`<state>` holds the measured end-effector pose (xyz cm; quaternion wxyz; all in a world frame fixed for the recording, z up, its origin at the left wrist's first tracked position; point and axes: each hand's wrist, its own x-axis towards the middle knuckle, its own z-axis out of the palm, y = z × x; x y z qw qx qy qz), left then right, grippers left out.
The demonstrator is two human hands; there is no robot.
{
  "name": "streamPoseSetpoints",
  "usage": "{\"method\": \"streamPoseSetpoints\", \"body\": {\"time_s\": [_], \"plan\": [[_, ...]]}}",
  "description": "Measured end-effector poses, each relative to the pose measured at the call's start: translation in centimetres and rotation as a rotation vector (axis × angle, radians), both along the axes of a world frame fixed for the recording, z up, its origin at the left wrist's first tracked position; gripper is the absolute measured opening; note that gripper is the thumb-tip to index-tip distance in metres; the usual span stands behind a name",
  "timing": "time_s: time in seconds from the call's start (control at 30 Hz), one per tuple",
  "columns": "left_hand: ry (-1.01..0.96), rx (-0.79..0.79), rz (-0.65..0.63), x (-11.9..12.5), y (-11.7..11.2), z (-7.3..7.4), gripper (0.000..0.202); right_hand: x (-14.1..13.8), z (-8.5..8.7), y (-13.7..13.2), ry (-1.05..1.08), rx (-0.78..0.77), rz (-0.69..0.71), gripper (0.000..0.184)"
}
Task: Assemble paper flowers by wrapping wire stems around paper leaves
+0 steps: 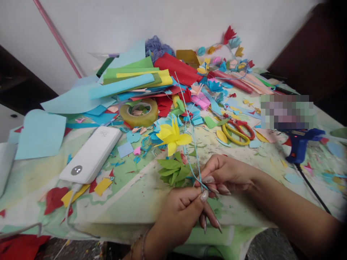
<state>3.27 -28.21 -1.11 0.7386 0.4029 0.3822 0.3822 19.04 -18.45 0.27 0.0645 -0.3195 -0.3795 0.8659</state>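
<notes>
My left hand [187,209] and my right hand [225,173] meet near the table's front edge. Both pinch a light blue string [197,155], where it crosses or loops between the fingertips. From there its strands rise toward the back of the table. A yellow paper flower [175,138] lies just beyond my hands, to the left of the strands. Close to my left hand is a green paper flower [175,169] with pointed petals. Whether either flower is tied to the string I cannot tell.
A white power bank [92,155] with a cable sits at left. Behind are a tape roll [138,112] and stacked coloured paper [130,81]. Scissors [235,131] lie right of centre, a blue glue gun [296,144] farther right. Paper scraps cover much of the table [130,206].
</notes>
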Motion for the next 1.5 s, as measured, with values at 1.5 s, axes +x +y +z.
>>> {"method": "streamPoseSetpoints", "body": {"time_s": [1.5], "plan": [[-0.329,-0.076,-0.163,-1.3,-0.2,-0.9,0.043,-0.8,-0.8,-0.9,0.194,-0.196,0.045,0.02]]}}
